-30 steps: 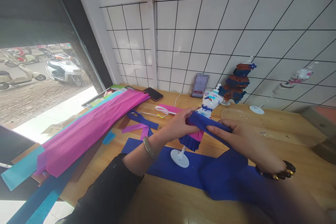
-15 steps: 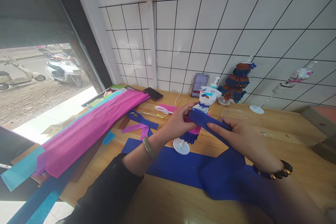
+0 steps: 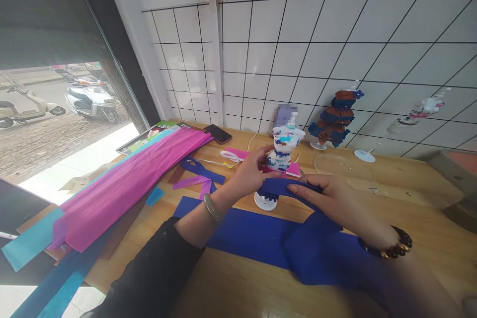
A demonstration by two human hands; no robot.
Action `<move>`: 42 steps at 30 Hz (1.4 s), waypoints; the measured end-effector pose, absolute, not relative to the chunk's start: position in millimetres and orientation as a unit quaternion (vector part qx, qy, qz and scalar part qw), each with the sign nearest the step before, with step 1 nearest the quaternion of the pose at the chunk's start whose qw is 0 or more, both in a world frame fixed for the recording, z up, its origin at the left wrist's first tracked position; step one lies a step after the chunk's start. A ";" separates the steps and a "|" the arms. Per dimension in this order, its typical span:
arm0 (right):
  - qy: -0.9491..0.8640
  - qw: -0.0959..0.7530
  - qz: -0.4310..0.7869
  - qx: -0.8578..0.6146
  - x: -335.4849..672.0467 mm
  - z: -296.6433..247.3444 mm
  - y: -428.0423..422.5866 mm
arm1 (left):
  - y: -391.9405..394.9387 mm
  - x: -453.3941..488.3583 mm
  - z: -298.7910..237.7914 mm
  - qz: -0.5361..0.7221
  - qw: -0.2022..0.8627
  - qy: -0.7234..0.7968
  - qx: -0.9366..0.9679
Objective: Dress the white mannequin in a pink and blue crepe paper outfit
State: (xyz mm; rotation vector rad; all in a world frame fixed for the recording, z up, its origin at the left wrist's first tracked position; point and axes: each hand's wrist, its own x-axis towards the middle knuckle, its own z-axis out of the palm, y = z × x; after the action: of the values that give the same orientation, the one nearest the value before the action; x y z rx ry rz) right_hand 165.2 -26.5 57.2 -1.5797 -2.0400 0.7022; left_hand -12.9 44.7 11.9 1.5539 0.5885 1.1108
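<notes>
"How's it going?"
"Left fingers [image 3: 265, 152] hold the dress form [image 3: 285, 141] over the table [image 3: 231, 283]; right fingers [image 3: 300, 190] pinch a blue strip [image 3: 275, 187] across its front."
"Finished?"
"Partly: lower ruffle [image 3: 270, 197] on, strip's length seemingly unwrapped."

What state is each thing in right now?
Left hand: gripping the painted mannequin
Right hand: pinching the blue paper strip
Painted mannequin: roughly upright
Blue paper strip: across the painted mannequin's front
Black phone: lying flat, screen dark
Ruffled mannequin: standing upright
Magenta paper: piled
White scooter: parked outside
</notes>
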 end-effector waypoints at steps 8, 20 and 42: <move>-0.742 0.262 0.207 -0.581 163.0 57.7 -25.6 | 44.3 -16.7 14.1 0.444 0.533 0.222 0.685; -0.741 0.276 0.146 -0.595 163.4 57.9 -25.2 | 46.1 -29.3 21.8 0.373 0.519 0.213 0.739; -0.749 0.290 0.064 -0.592 166.9 52.7 -22.2 | 44.2 -30.5 24.4 0.375 0.530 0.209 0.731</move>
State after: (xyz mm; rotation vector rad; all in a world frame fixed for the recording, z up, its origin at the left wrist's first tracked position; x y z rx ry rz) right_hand 166.9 -22.2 52.7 -1.5801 -1.9975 0.1699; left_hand -30.5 44.2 24.4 1.7460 0.5002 0.8959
